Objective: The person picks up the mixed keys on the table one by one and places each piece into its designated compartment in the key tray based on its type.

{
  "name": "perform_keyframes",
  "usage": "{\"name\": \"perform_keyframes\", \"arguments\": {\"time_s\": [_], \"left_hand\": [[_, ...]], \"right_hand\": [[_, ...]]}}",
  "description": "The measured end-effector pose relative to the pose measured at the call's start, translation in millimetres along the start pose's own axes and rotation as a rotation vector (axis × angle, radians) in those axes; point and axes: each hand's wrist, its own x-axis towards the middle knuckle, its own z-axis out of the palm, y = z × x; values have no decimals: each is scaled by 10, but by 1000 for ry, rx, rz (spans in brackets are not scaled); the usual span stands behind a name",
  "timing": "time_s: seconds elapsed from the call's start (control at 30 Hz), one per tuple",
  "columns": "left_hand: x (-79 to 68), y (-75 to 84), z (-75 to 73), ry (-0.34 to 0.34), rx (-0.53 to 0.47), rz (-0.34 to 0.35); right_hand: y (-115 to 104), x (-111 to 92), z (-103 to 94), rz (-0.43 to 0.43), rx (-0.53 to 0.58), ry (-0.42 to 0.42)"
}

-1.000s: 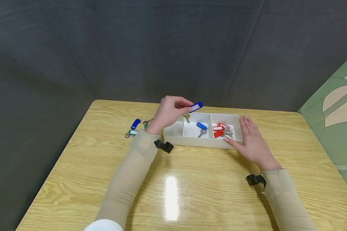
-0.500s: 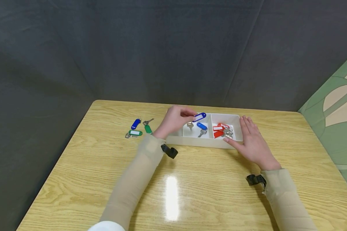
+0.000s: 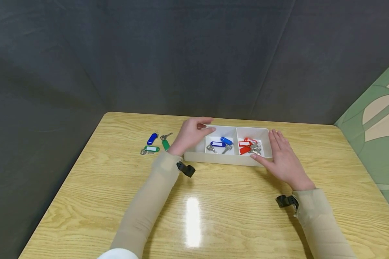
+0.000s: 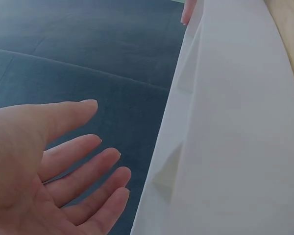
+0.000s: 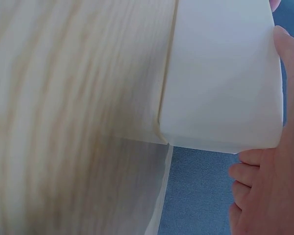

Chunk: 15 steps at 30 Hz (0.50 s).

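My left hand point(image 3: 192, 135) hovers over the left part of a white divided tray point(image 3: 227, 159), fingers and thumb spread with nothing between them; the left wrist view shows the bare palm point(image 4: 19, 161). In the middle compartment lie a dark blue key tag point(image 3: 218, 144) with a white label and a lighter blue key tag point(image 3: 226, 141), each with a key. Several red key tags point(image 3: 245, 143) with keys fill part of the right compartment. My right hand point(image 3: 285, 162) rests against the tray's right end, fingers straight, thumb at the front rim.
Left of the tray on the wooden table point(image 3: 94, 187) lie a blue key tag point(image 3: 152, 139), a green key tag point(image 3: 152, 149) with a white label, and another green key tag point(image 3: 166, 145). A dark curtain point(image 3: 194, 57) stands behind the table.
My left hand lowered the dark blue key tag into the middle compartment, let it go and drew back slightly to the left. The right hand has stayed at the tray's end.
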Motion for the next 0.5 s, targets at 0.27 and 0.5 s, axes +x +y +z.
{"name": "perform_keyframes", "arguments": {"time_s": [0.27,0.5], "left_hand": [[-82,-32,-185,33,5,-3],[-156,-155,-463,106,-8,-14]], "right_hand": [[-1,-8,2,4,1,-3],[1,-2,0,2,-5,-3]]}}
